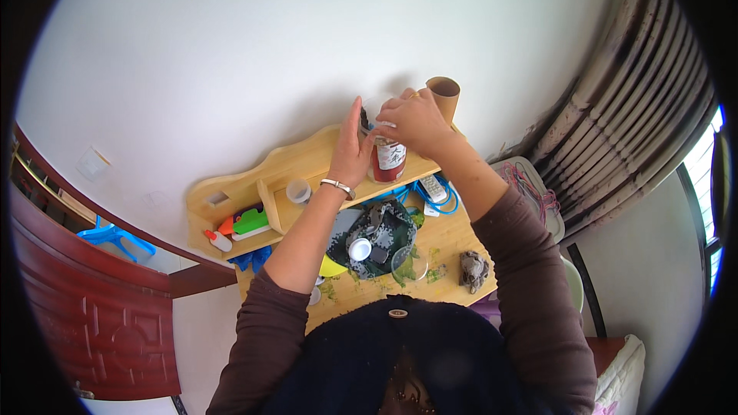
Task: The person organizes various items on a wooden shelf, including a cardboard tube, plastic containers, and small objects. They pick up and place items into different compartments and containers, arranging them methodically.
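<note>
A clear jar with a printed label and reddish contents [388, 162] stands on the upper shelf of a wooden desk. My left hand [353, 150] is upright at the jar's left side, its fingers straight and its thumb near the rim. Over the jar's top is my right hand [416, 118], fingers bent down around the rim; what they hold there is partly hidden. Behind the hands, a clear container with dark contents [364, 119] shows in part. A brown cardboard tube [445, 95] stands just right of my right hand.
The shelf [314, 164] also bears a translucent cup [298, 191], a white bottle with a red cap [218, 240] and a green toy-like item [251, 219]. Below lie camouflage cloth [398, 225], a white lid [360, 249], blue cable [452, 202], a clear round lid [410, 263] and a crumpled grey rag [474, 271].
</note>
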`<state>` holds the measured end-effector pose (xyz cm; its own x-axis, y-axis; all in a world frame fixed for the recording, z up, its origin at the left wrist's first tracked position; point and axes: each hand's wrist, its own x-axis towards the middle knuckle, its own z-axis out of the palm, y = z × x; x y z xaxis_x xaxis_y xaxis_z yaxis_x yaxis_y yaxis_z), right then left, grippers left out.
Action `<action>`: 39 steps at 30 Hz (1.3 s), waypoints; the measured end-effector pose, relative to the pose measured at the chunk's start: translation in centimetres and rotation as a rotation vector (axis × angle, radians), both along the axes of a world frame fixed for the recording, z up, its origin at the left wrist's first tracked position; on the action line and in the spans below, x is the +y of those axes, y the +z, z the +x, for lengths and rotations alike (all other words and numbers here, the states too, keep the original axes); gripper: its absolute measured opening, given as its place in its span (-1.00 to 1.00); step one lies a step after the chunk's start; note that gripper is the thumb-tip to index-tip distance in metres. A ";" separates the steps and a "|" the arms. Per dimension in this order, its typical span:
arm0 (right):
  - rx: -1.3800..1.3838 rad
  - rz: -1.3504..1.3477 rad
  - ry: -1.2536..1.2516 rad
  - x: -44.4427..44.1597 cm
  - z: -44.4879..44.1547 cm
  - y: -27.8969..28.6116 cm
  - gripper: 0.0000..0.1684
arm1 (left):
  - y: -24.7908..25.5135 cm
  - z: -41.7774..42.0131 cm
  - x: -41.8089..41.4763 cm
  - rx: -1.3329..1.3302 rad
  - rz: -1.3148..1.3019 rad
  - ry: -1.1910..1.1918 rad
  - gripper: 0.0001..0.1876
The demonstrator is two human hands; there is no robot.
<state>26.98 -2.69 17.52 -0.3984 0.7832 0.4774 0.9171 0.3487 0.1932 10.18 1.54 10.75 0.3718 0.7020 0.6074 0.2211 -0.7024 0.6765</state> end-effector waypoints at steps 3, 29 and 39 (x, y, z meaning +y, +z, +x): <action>0.268 0.136 0.072 -0.7 0.5 -0.2 -0.67 | -0.2 -1.1 -0.3 0.041 0.073 0.001 -0.29; 0.409 -0.637 -0.127 -21.6 -3.4 -29.3 -0.33 | -23.4 -9.1 -12.2 0.508 -0.334 0.362 -0.54; 0.514 -0.544 -0.067 -15.3 -5.9 -28.5 -0.44 | -20.9 -11.1 -14.1 0.182 -0.423 0.279 -0.75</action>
